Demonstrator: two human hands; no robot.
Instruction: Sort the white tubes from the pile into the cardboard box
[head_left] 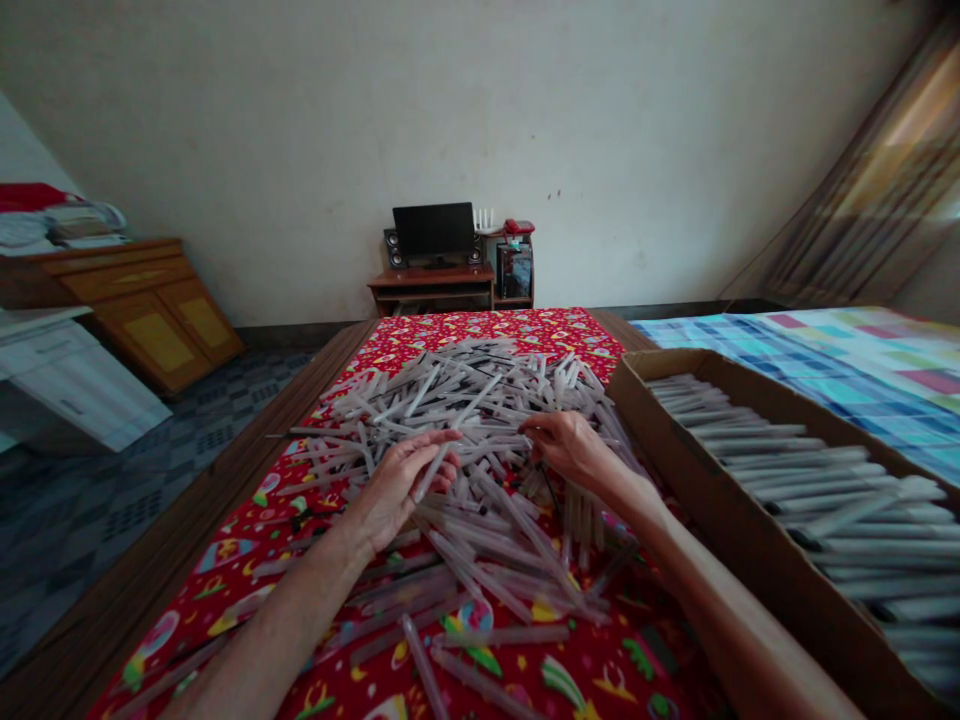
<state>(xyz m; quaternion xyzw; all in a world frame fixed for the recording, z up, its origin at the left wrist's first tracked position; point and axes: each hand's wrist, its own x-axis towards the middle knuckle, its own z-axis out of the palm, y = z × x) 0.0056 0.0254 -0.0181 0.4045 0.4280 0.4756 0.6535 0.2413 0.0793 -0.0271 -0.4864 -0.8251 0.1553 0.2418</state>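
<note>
My left hand (409, 480) is closed around a translucent whitish plastic tube (430, 476), which slants up and away over the pile. My right hand (566, 445) is a short way to the right, thumb and fingers pinched together. Whatever lies between those fingertips is too small and dark to make out. Below and beyond both hands spreads a large heap of similar clear tubes (480, 515), lying in all directions, with some dark thin pieces among them. A few tubes (502, 636) lie apart near my forearms.
The heap lies on a red patterned cloth (247, 560). At right stands an open cardboard box (675, 480) packed with rows of tubes (832, 500), some dark-ended. A checked bedspread (750, 345) is behind it. A monitor (435, 232) sits on a far desk; a cabinet (161, 320) stands left.
</note>
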